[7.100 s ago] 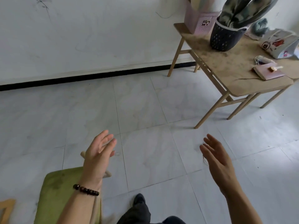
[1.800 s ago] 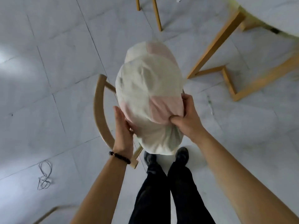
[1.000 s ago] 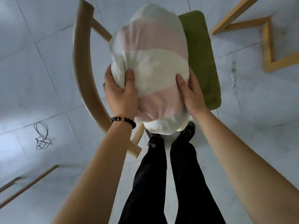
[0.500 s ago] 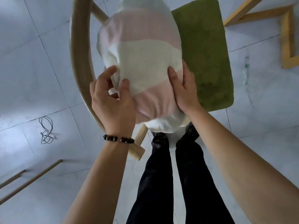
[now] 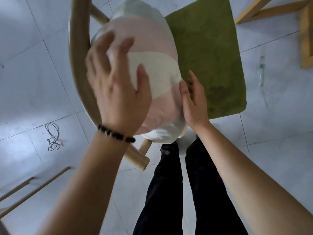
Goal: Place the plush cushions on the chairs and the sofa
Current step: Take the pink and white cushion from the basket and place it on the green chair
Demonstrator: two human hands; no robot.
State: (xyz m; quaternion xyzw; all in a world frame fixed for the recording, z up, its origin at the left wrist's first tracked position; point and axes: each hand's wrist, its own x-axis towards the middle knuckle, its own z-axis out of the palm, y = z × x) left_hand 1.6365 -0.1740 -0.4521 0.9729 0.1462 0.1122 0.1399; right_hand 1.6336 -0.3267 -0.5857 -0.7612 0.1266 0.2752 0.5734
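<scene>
With straight fingers (image 5: 193, 80), left hand (image 5: 116, 95) and right hand (image 5: 193, 104) flank the cushion (image 5: 152, 65) on the chair (image 5: 211, 48), cable (image 5: 52, 139) nearby

Backrest (image 5: 76, 56) crowds cushion (image 5: 152, 41); green seat (image 5: 211, 56) beside seemingly free.

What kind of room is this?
Likely a home dining or living room: a wooden chair with a green seat pad, a plush cushion resting on it, and pale tiled floor.
</scene>
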